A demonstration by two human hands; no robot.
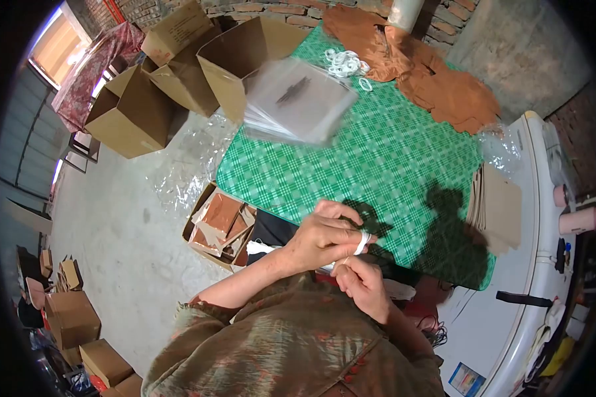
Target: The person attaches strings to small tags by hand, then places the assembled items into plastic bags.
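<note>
A white cord (362, 243) is wound in a small loop round the fingertips of my left hand (321, 239), over the near edge of the green table. The fingers of that hand are bent together. Just below and to the right, my right hand (365, 286) is closed in a pinch close to the loop. A thin pale strand seems to run to it, though its fingertips are partly hidden. Farther back on the table lies a small heap of similar white loops (344, 63), with one single loop (365, 85) beside it.
A green checked cloth (351, 165) covers the table. On it are a stack of clear plastic bags (301, 99), brown leather-like pieces (437, 86) and, at right, brown paper sheets (493, 208). Open cardboard boxes (129, 116) stand at back left; a box of scraps (222, 225) sits by the table.
</note>
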